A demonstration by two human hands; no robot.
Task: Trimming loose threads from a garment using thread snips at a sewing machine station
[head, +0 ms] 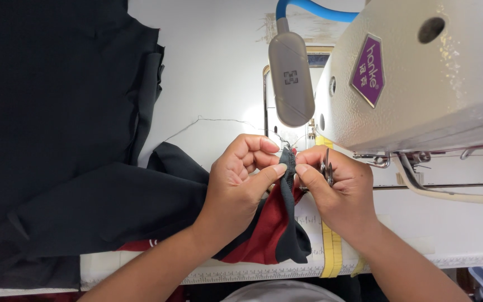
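Note:
My left hand (pixel 238 182) and my right hand (pixel 339 193) meet in front of the sewing machine head (pixel 420 72). Both pinch a narrow folded edge of dark fabric (pixel 289 168) held upright between thumbs and forefingers. A small metal thread snip (pixel 326 166) also sits in my right hand, against the palm. Below the hands the garment shows a red panel (pixel 264 232) and hangs toward the table's front edge. Loose thread ends stick up from the pinched edge.
A large pile of black fabric (pixel 57 128) covers the left of the white table (pixel 219 72). A grey lamp on a blue gooseneck (pixel 290 78) hangs over the needle area. A yellow tape strip (pixel 331 249) and printed ruler run along the front edge.

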